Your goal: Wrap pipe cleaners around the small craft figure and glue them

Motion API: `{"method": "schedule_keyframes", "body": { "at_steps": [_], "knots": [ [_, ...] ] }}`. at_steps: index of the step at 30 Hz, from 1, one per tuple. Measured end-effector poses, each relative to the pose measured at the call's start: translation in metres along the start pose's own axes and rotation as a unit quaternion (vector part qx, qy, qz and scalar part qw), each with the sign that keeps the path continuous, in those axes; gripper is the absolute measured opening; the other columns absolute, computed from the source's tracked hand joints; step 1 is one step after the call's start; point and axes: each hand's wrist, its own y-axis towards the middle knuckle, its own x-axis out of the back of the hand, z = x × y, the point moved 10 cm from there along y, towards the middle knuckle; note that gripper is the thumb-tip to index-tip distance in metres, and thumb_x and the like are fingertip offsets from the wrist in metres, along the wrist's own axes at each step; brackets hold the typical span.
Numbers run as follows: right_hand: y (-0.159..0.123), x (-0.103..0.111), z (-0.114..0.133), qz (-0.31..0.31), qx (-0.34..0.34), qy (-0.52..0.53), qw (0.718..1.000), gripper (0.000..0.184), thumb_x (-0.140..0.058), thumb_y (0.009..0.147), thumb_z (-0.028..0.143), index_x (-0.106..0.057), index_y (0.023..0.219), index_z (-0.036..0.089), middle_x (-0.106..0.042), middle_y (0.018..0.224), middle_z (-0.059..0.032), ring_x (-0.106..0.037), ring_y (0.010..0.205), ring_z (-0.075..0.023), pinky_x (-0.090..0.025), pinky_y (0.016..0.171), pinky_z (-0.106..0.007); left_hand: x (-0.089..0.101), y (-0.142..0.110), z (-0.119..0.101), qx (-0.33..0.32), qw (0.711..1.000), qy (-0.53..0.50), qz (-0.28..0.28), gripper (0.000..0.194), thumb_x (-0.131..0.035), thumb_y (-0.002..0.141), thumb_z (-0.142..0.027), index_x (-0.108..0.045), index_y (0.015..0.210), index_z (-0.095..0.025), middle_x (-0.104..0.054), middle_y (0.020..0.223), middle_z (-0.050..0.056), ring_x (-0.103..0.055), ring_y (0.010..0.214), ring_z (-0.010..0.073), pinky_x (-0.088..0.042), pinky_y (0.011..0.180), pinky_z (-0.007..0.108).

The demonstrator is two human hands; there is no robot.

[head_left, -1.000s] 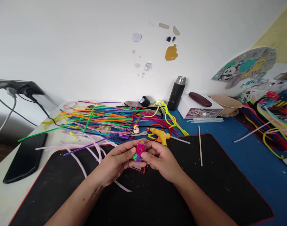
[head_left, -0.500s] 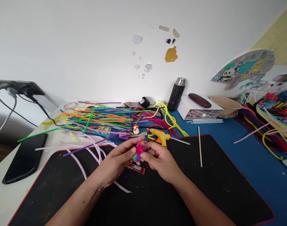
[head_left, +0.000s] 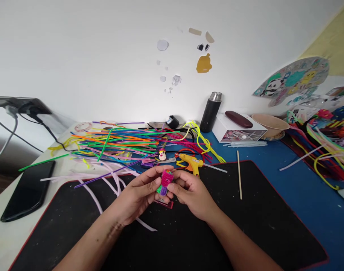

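Note:
Both my hands meet over the black mat (head_left: 245,229) and pinch a small figure wound from pipe cleaners (head_left: 165,182), pink on top with green and purple below. My left hand (head_left: 138,195) grips it from the left with thumb and fingers curled round it. My right hand (head_left: 190,192) holds its right side, fingers closed. Just under the hands a small red lighter (head_left: 166,203) lies on the mat.
A heap of coloured pipe cleaners (head_left: 118,143) covers the table behind the hands, beside a yellow glue gun (head_left: 193,162) and a wooden stick (head_left: 239,178). A black phone (head_left: 28,190) lies at the left. A dark flask (head_left: 210,112), white box (head_left: 238,130) and bowl (head_left: 269,124) stand at the back.
The hands have shifted the figure slightly between the fingers; the view has wobbled a little. Nothing on the table has moved.

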Motion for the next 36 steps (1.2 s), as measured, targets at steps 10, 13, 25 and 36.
{"method": "schedule_keyframes", "body": {
  "at_steps": [10, 13, 25, 36],
  "knots": [
    [0.002, -0.002, -0.005, 0.014, -0.015, 0.023, 1.0, 0.044, -0.079, 0.088, 0.061, -0.069, 0.102, 0.021, -0.054, 0.066, 0.0056, -0.042, 0.05, -0.0094, -0.027, 0.047, -0.026, -0.004, 0.0, -0.001, 0.0, 1.0, -0.006, 0.008, 0.036, -0.082, 0.092, -0.025, -0.08, 0.128, -0.02, -0.081, 0.099, 0.009, -0.079, 0.086, 0.021, -0.066, 0.079, 0.029],
    [0.002, -0.001, -0.005, 0.008, -0.007, 0.03, 1.0, 0.042, -0.08, 0.088, 0.059, -0.069, 0.103, 0.02, -0.056, 0.067, 0.0049, -0.038, 0.05, -0.0085, -0.025, 0.047, -0.025, -0.003, 0.001, -0.001, -0.007, 1.0, -0.005, 0.012, 0.034, -0.083, 0.091, -0.024, -0.081, 0.126, -0.022, -0.081, 0.101, 0.007, -0.08, 0.084, 0.0199, -0.067, 0.08, 0.029],
    [0.002, 0.029, -0.004, -0.115, 0.031, -0.036, 0.992, 0.041, -0.075, 0.093, 0.059, -0.075, 0.102, 0.019, -0.039, 0.059, 0.0082, -0.031, 0.049, -0.0092, -0.023, 0.047, -0.026, 0.01, 0.003, -0.025, -0.076, 0.994, 0.028, -0.079, 0.029, -0.091, 0.082, -0.019, -0.077, 0.107, -0.021, -0.079, 0.125, 0.008, -0.078, 0.087, 0.0186, -0.066, 0.078, 0.028],
    [-0.006, 0.016, 0.016, -0.121, 0.098, -0.173, 0.973, 0.025, -0.077, 0.091, 0.039, -0.07, 0.108, 0.023, -0.041, 0.059, 0.0107, -0.04, 0.053, -0.0124, -0.035, 0.056, -0.028, 0.018, 0.002, -0.022, -0.1, 0.984, 0.09, -0.117, 0.039, -0.096, 0.077, -0.026, -0.068, 0.104, -0.023, -0.077, 0.122, 0.007, -0.073, 0.095, 0.0186, -0.057, 0.077, 0.026]
  ]
}}
